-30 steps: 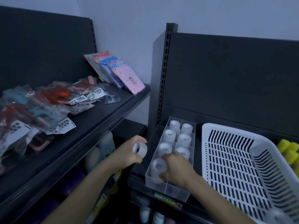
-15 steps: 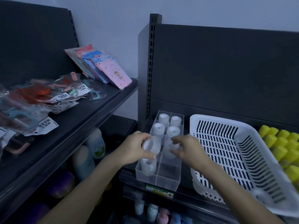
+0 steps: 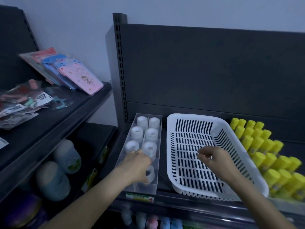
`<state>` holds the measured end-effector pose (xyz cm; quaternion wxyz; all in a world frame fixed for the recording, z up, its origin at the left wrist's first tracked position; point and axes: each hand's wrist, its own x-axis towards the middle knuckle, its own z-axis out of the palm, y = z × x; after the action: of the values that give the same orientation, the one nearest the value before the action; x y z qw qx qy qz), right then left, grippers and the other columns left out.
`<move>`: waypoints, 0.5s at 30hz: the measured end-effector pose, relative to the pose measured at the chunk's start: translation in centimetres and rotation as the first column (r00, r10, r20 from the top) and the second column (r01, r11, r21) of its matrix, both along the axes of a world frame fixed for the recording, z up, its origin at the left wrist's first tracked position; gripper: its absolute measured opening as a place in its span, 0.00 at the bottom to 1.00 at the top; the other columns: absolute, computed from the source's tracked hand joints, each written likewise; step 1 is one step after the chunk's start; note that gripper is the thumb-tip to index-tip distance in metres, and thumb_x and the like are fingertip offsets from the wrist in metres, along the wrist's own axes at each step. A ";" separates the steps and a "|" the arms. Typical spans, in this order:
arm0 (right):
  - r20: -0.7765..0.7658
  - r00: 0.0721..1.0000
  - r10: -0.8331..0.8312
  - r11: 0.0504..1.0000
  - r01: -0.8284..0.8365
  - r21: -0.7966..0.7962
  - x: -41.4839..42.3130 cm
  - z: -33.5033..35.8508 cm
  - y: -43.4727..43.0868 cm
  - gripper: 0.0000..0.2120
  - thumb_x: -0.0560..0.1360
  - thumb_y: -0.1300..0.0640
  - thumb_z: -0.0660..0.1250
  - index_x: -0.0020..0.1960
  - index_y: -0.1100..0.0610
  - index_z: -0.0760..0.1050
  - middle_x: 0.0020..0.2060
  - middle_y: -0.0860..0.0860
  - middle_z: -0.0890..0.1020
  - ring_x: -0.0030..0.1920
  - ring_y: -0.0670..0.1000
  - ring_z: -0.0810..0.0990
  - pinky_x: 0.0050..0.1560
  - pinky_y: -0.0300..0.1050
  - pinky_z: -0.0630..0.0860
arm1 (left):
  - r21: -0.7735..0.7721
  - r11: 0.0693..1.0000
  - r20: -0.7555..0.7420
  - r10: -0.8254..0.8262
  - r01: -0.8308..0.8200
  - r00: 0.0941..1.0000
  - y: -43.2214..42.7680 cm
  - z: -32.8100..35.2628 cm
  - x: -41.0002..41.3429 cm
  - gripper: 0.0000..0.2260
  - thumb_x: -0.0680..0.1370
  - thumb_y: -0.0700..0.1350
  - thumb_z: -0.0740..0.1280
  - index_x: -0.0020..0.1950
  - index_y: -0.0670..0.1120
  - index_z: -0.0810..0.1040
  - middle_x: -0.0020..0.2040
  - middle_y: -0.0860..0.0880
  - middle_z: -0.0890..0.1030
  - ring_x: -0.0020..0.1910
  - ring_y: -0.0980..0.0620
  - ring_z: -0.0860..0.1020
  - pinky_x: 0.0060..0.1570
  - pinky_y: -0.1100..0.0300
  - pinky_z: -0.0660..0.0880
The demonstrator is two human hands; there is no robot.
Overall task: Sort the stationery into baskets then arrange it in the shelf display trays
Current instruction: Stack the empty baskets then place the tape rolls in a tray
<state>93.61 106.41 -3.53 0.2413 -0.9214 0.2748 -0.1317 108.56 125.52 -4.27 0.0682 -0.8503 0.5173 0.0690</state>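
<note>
Near the end, seemingly: tray (image 3: 137,190) at nine o'clock of basket (image 3: 170,139) almost full. One roll (image 3: 151,173) at tray's six o'clock end, touching left hand (image 3: 136,166), grasp unclear. Over basket, right hand (image 3: 214,161) slack, empty.

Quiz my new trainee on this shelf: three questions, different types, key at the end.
1. True or false: the white basket stands left of the clear divided tray.
2. Which hand grips a tape roll in the tray? A) left hand B) right hand C) neither
3. Fill in: the right hand is above the white ____.

Key: 1 false; 2 A; 3 basket.
</note>
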 end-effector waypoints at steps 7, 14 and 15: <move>-0.148 0.987 -0.061 0.998 0.055 -0.041 -3.7 1.4 -3.9 0.10 0.77 0.59 0.64 0.52 0.63 0.80 0.50 0.58 0.83 0.50 0.56 0.80 0.53 0.51 0.76 | -0.124 0.992 -0.072 -0.002 -0.007 0.997 -1.7 1.9 -0.1 0.06 0.73 0.48 0.67 0.42 0.45 0.77 0.39 0.52 0.74 0.44 0.50 0.75 0.42 0.56 0.73; -0.687 0.725 0.058 0.960 -0.230 -0.162 -5.3 1.5 -5.2 0.12 0.74 0.52 0.66 0.34 0.54 0.69 0.34 0.50 0.72 0.34 0.46 0.71 0.36 0.44 0.69 | -0.277 0.939 -0.213 -0.267 0.204 0.940 -10.5 2.0 -5.5 0.15 0.77 0.50 0.64 0.64 0.49 0.75 0.61 0.52 0.78 0.59 0.53 0.75 0.60 0.55 0.73; -0.710 0.702 0.055 0.951 -0.253 -0.176 -5.1 1.1 -5.0 0.10 0.73 0.49 0.67 0.40 0.56 0.74 0.38 0.52 0.76 0.39 0.49 0.76 0.40 0.46 0.73 | -0.256 0.942 -0.222 -0.276 0.217 0.935 -11.4 1.5 -6.1 0.16 0.78 0.49 0.64 0.65 0.49 0.74 0.62 0.51 0.77 0.60 0.53 0.75 0.61 0.55 0.73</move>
<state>88.47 101.36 -2.43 0.0068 -0.9458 0.2467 0.2110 102.51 114.12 -2.76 -0.0884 -0.7643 0.6294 0.1088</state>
